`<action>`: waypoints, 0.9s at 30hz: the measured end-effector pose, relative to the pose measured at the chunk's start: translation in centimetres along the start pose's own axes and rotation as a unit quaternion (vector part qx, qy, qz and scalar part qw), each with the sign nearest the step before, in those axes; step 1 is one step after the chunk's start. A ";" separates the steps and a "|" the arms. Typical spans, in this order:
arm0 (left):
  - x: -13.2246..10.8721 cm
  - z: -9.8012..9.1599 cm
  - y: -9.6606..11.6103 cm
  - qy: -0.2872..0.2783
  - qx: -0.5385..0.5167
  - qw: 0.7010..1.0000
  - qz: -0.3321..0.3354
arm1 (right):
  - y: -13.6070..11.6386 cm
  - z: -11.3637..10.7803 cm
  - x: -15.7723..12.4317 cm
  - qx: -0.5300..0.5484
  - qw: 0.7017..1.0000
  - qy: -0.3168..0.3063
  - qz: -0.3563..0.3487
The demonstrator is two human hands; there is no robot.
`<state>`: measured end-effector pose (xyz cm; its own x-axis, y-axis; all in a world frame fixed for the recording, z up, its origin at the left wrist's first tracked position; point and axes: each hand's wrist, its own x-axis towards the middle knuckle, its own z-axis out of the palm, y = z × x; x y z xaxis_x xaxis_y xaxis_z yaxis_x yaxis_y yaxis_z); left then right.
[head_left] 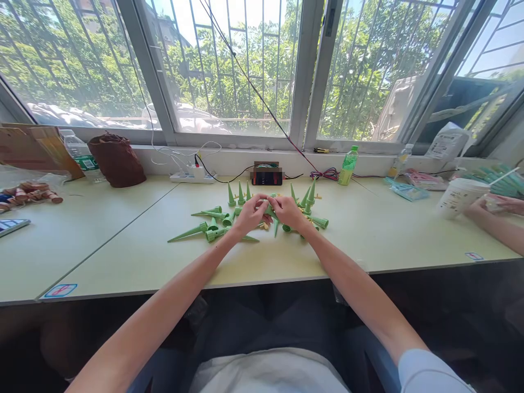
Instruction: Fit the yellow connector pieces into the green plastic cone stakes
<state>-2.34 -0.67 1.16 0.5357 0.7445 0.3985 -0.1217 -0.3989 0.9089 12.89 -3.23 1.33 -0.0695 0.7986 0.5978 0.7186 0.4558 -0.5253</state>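
Note:
Over the middle of the table, my left hand (252, 213) and my right hand (288, 212) meet with fingers closed on a green plastic spike (272, 212), mostly covered by the fingers. Whether a small part is pinched at its top cannot be made out. Loose green spikes, such as a long one (188, 232), lie on their sides to the left of my left hand. Several others stand point up behind my hands, among them an upright spike (240, 194). Beyond my right hand, more spikes (311, 194) stand and lie with small yellow pieces (318, 197) among them.
A phone (267, 176) leans at the back of the table (135, 256), near a power strip (192, 176). A green bottle (347, 165), a white cup (462, 197) and another person's hands (497, 206) are on the right. Leftward stand a brown bag (117, 159) and a water bottle (82, 155).

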 end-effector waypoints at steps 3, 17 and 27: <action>-0.1 0.0 -0.1 0.005 0.015 1.000 0.014 | 0.1 0.1 0.0 -0.005 1.000 0.003 0.006; -0.2 0.0 0.8 0.039 0.010 0.999 0.004 | 0.2 0.5 0.0 0.023 0.998 0.055 0.008; 0.0 0.0 1.1 0.028 -0.062 0.990 -0.125 | -0.6 0.2 -0.2 0.064 0.997 0.045 0.015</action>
<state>-2.48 -1.04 2.15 0.5161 0.8412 0.1616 -0.0936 -0.1321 0.9868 12.35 -3.59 1.35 0.0167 0.7768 0.6296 0.6256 0.4831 -0.6126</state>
